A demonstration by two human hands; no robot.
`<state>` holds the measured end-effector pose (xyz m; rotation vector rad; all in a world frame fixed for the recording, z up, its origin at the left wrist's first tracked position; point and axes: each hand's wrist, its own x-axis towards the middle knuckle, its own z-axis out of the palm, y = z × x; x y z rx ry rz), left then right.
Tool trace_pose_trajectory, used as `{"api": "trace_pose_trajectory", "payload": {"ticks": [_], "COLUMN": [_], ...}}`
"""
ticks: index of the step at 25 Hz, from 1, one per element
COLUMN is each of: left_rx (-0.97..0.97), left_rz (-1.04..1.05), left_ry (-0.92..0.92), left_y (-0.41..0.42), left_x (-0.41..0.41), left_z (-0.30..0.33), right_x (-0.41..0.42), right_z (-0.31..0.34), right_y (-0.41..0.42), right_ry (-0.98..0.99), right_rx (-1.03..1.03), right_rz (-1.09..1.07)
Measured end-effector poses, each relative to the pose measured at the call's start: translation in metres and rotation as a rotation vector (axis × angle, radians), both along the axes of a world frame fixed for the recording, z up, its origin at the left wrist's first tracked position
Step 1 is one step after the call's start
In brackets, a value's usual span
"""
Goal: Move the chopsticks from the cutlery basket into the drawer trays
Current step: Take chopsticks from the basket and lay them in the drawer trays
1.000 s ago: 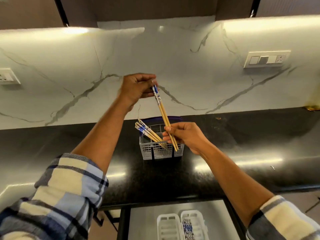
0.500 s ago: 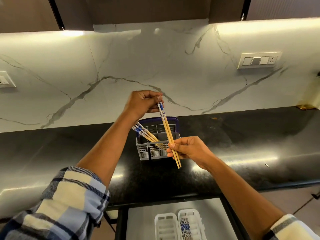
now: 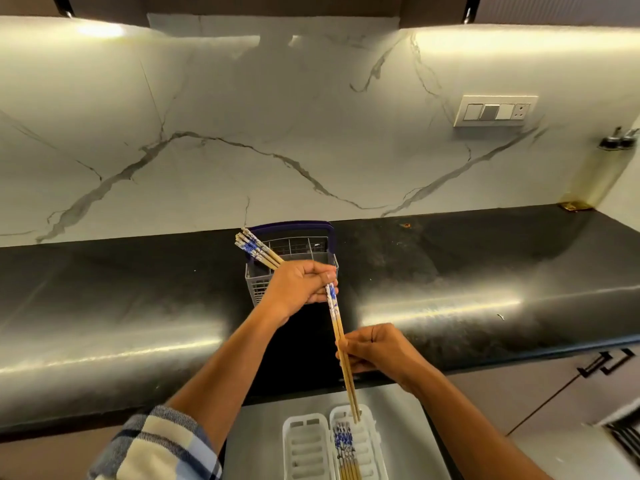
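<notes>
I see both hands on a pair of slim wooden chopsticks (image 3: 337, 329), pale bamboo shafts with glossy blue-and-white patterned tops. My left hand (image 3: 300, 289) has its fingers curled round the patterned top end; my right hand (image 3: 377, 351) pinches the bare wooden shafts lower down. The pair is held steeply, tips pointing down over the white plastic drawer trays (image 3: 304, 445), which lie below the front edge of the counter. The tips overlap the far end of the right tray; whether they touch it I cannot tell. That tray, slotted and round-cornered, already holds several matching chopsticks (image 3: 344, 452) lying lengthwise. The left tray beside it shows only its ribbed slots.

Behind my left hand, the grey lattice cutlery basket (image 3: 322, 252) with a dark blue handle stands on the polished black stone counter (image 3: 450, 271). A bundle of remaining chopsticks (image 3: 254, 249) leans out of the basket's left side. A plaid sleeve (image 3: 156, 445) covers my left forearm.
</notes>
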<state>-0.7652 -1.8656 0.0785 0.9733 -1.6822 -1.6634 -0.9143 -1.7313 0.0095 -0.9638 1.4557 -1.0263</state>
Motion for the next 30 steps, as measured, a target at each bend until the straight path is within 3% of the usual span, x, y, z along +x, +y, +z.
{"api": "trace_pose_trajectory", "payload": {"ticks": [5,11,14,19,25,30], "left_rx": [0.133,0.252,0.318,0.368,0.443,0.525], "left_rz": [-0.006,-0.021,0.115,0.193,0.235,0.244], "left_ry": [-0.019,-0.169,-0.120,-0.110,-0.014,0.052], "left_y": [0.031,0.047,0.046,0.059,0.077,0.082], "left_x": [0.003,0.019,0.040,0.089,0.125,0.134], "left_z": [-0.053,-0.105,-0.123,-0.148,-0.162,-0.172], "right_x": [0.000,0.008,0.011,0.038,0.056,0.068], "right_z": [-0.044,-0.105,-0.130,-0.166,-0.197,-0.205], "right_y": [0.029,0.066,0.077,0.088,0.096,0.077], "right_ry": [0.151,0.143,0.325,0.662,0.802,0.916], "right_rx": [0.084,0.224,0.338,0.440,0.631,0.638], "right_rz": [0.060,0.040,-0.038,0.042,-0.077,-0.086]}}
